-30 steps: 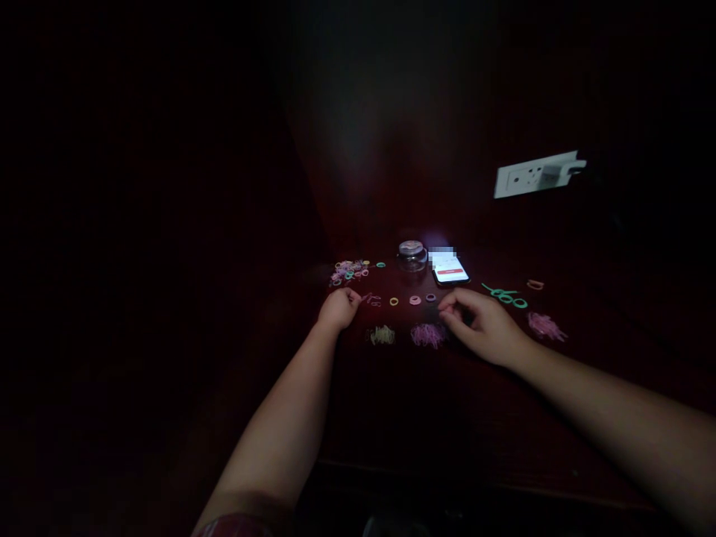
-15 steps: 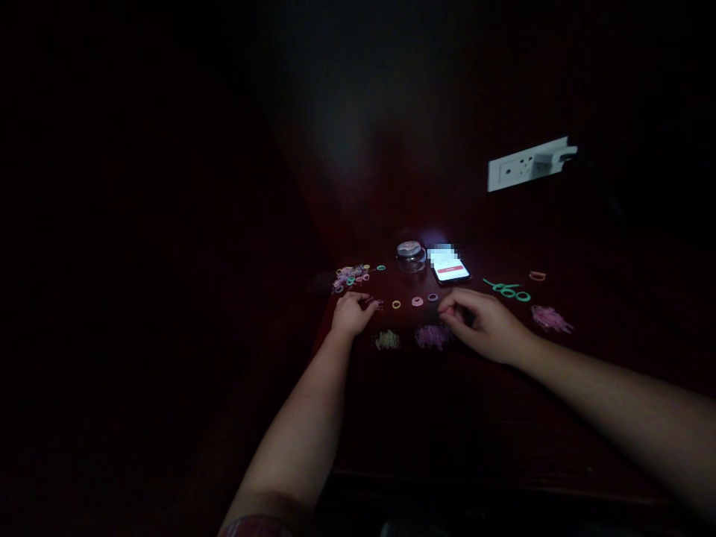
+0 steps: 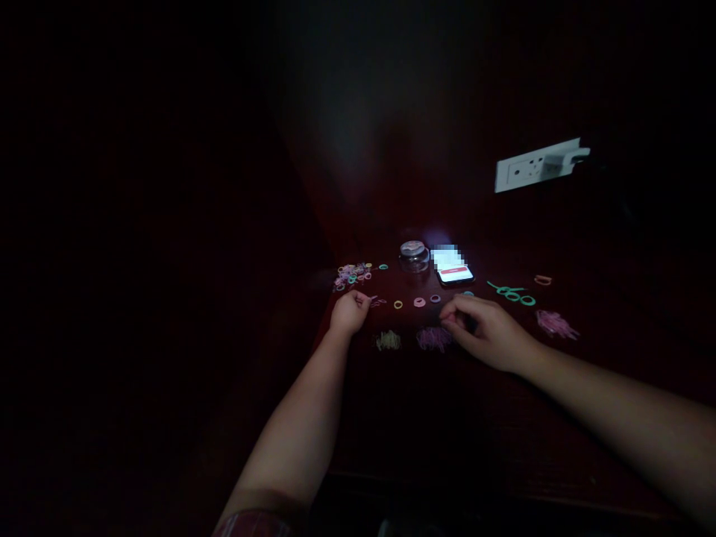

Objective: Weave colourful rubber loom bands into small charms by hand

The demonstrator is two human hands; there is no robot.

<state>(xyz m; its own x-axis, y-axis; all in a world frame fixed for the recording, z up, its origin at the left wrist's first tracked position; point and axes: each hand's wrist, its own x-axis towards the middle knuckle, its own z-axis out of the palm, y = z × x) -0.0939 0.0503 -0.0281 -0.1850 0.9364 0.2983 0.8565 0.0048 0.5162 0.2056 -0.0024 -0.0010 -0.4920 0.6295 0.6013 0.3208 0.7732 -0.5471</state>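
My left hand point(image 3: 349, 313) is pinched at the table's left side, with a thin pinkish elastic band point(image 3: 374, 299) at its fingertips. Behind it lies a mixed heap of coloured bands point(image 3: 351, 276). My right hand point(image 3: 488, 330) rests with curled fingers, thumb and fingertips together; what they hold, if anything, is too small to make out. Beside its fingers is a pile of purple bands point(image 3: 432, 338), and left of that a pile of yellowish bands point(image 3: 388, 341). Between my hands sit a yellow ring point(image 3: 397, 304), a pink ring point(image 3: 419, 302) and a purple ring point(image 3: 435, 298).
A clear lidded jar point(image 3: 414, 256) and a lit phone point(image 3: 454, 270) stand at the back. To the right lie green bands point(image 3: 512, 295), an orange band point(image 3: 542, 280) and a pink pile point(image 3: 557, 325). A wall socket point(image 3: 538, 165) holds a plug. The room is dark.
My left thumb and fingers have closed together at the small bands beside them. My right hand keeps its curled shape, and the view has shifted slightly.
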